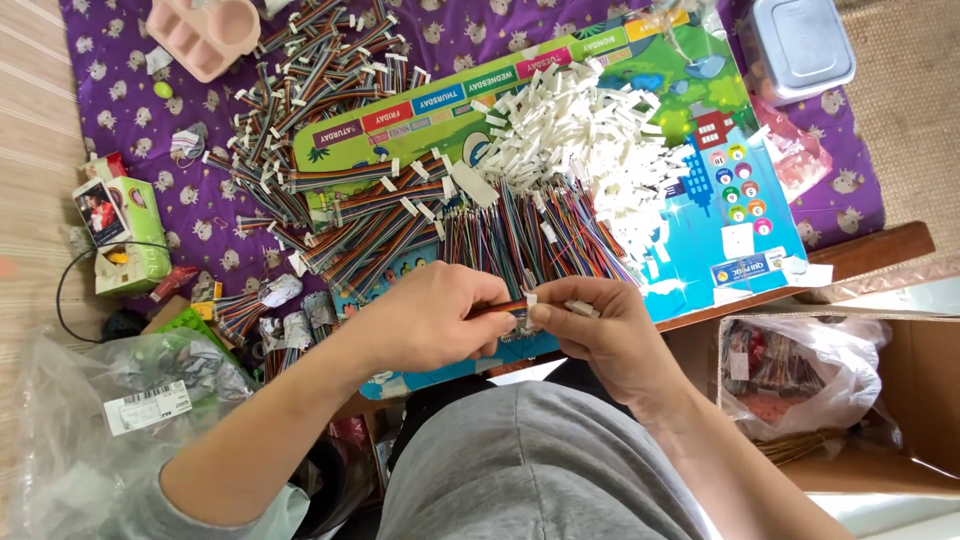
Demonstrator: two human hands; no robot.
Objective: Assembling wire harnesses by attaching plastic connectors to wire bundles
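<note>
Fingers of both hands are pinched shut around 1 small bundle of coloured wires. The left hand grips the wire end, while the right hand pinches a white plug at the tip between thumb and forefinger. The bundle sits between the 2 hands, just above the person's lap and at the near edge of a bright printed board. Most of the bundle is covered by the fingers, so its length and the way the plug meets the wires cannot be made out.

Just beyond the hands, a row of striped wires lies fanned on the board, touching a heap of white plugs. Finished wire bundles are scattered further left on a purple patterned cloth. A pink tray is cut off at the top edge, as is a grey lidded box. A green carton stands at the left. A clear plastic bag fills the lower left, its contents blurred. A cardboard box at right holds another bag.
</note>
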